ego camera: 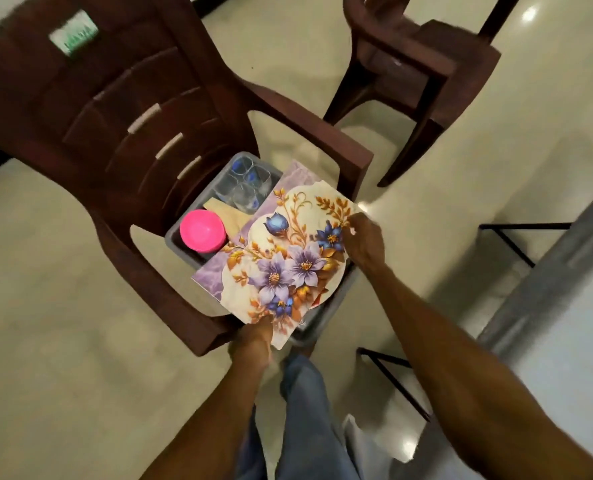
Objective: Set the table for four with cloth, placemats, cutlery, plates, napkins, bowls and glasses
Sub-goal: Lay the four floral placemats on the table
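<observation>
Purple and cream, the flat floral-printed placemat [288,258] lies tilted across the top of a grey plastic tub [177,237] that sits on the seat of a dark brown plastic chair [97,109]. The mat's long axis runs on a diagonal, from the near-left corner up to the far-right corner. The left hand [253,341] pinches the near edge, fingers closed on it; the right hand [364,240] grips the far-right edge, thumb and fingers curled over the rim. So each hand holds one end of that diagonal, the left nearer the person. Whether one mat or a stack is held cannot be told. In the tub's far end stand clear drinking glasses [246,185] and a pink plastic bowl [202,231], upside down. The grey table edge [565,258] lies to the right, so the lift likely has to swing rightward.
</observation>
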